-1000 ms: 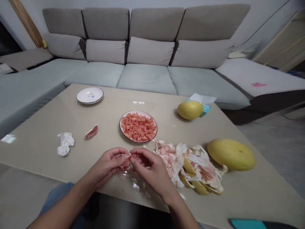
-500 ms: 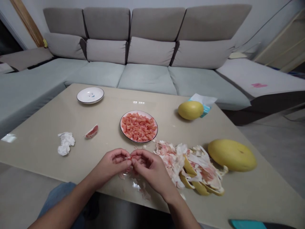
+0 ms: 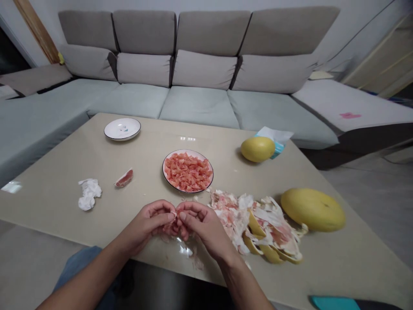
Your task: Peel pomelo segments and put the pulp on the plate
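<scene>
Head view | left hand (image 3: 149, 223) and right hand (image 3: 208, 226) together, pinching pulp (image 3: 172, 227) | plate (image 3: 197, 153) stands beyond them | peels (image 3: 258, 226) lie near right hand

You can read no text, brand, number or sign here. The small marks on the white plate (image 3: 113, 129) (the one at the far left of your desk (image 3: 148, 146)) are too tiny to make out, and the teal packet (image 3: 278, 149) gives you nothing legible.

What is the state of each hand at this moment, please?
Left hand: closed, fingertips pinching a piece of pink fruit.
Right hand: closed, fingertips pinching the same piece.
</scene>
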Tool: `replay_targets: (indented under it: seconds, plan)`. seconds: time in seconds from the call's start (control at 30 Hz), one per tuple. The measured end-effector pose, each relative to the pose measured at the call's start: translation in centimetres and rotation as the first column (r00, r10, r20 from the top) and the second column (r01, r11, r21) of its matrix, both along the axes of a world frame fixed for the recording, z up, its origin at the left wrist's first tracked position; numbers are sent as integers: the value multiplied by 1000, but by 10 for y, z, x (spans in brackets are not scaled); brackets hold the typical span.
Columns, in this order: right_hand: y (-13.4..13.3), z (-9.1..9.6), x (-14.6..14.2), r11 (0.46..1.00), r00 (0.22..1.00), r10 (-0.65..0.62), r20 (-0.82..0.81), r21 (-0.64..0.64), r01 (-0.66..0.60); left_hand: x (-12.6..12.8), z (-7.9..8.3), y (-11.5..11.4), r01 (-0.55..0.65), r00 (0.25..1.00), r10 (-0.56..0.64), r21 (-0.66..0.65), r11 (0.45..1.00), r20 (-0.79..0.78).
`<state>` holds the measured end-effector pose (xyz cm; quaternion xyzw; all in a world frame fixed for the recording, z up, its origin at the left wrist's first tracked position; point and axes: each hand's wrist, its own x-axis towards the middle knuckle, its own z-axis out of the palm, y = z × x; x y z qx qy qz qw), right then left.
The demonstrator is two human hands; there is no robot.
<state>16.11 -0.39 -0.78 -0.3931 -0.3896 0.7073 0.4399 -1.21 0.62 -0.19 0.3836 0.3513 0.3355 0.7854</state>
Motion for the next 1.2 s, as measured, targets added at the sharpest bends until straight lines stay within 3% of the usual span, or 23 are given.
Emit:
replay_targets:
  seconds: [0.33,0.53,0.83,0.93,1.0,1.07,1.13,1.2]
  plan:
    - [0,0,-2,995,993,-6,-117,-101,-6,-2,-1,0,-7,999,9,36,999,-48]
    - [2,3,-1,978,974,0,-225,-204,-48,-2,2,0,-4,1000,4,-15,1000,-13]
    - [2,3,2,982,977,13,-212,-182,-53,-2,-1,0,9,999,-9,5,1000,-41]
    - [5,0,4,985,988,-45,-146,-173,19,0,-1,1,-1,997,2,5,1000,-81]
    - [11,-4,9,986,990,-141,-31,-97,137,2,-2,1,-43,992,41,-15,999,-120]
    - [19,-8,15,961,954,-275,119,72,268,4,-4,2,-96,987,89,-53,994,-134]
    - [26,-13,21,889,849,-431,305,306,341,5,-7,2,-128,987,117,-91,988,-111]
    - [27,-15,26,815,697,-550,461,481,324,5,-10,2,-134,989,126,-114,984,-77]
